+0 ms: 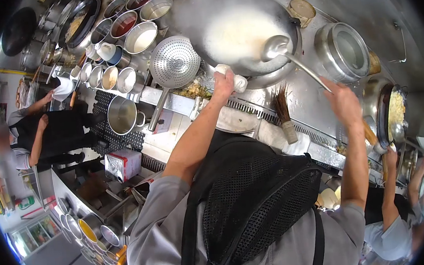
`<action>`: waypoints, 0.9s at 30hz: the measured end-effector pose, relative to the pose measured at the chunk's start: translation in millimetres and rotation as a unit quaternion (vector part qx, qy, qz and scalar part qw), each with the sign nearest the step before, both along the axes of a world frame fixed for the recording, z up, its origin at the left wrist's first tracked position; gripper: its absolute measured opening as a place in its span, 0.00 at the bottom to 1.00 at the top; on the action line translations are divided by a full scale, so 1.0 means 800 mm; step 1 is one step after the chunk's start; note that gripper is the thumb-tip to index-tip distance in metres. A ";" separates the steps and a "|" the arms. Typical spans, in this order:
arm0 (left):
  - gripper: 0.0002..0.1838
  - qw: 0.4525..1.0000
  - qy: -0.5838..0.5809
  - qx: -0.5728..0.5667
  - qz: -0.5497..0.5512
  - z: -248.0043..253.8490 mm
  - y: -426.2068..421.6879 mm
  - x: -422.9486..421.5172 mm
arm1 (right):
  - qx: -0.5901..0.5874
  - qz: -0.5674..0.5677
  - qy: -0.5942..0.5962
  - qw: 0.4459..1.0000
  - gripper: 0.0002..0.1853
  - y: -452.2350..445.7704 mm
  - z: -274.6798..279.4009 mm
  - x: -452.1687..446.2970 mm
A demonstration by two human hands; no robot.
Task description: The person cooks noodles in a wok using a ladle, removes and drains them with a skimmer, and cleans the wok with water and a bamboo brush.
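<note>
A large wok (211,55) holds pale, cloudy, steaming liquid. My left hand (224,85) is closed on a folded white cloth (239,83) at the wok's near rim; whether a handle lies under the cloth is hidden. Closed round the long handle of a metal ladle (275,47), my right hand (344,103) is off to the right of the wok. The ladle's bowl is over the wok's right side, at the edge of the liquid. Left of the wok, a perforated strainer (174,60) rests with its handle toward me.
A bamboo brush (284,117) lies on the steel counter near a lidded pot (342,50). Seasoning bowls (142,37) crowd the upper left. An empty stockpot (122,114) is lower left. One co-worker (42,131) stands left; others work at the right beside another wok (384,114).
</note>
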State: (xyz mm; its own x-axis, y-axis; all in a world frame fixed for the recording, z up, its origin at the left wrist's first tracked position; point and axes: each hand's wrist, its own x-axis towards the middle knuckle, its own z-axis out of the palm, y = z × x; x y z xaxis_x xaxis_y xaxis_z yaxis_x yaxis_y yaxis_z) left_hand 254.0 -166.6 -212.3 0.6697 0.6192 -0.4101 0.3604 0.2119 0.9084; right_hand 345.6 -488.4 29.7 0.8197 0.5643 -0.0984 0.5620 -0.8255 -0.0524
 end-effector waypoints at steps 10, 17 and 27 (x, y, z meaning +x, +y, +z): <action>0.32 0.999 -0.006 -0.006 -0.039 0.011 -0.003 -0.006 | -0.007 -0.001 0.074 0.997 0.23 0.007 -0.067 0.002; 0.30 0.998 -0.038 0.002 -0.042 0.000 -0.001 -0.007 | 0.020 -0.086 0.070 0.994 0.27 0.106 -0.182 0.053; 0.26 0.999 -0.012 -0.017 -0.029 -0.009 -0.002 -0.009 | 0.287 -0.040 0.187 0.938 0.27 0.199 -0.239 0.095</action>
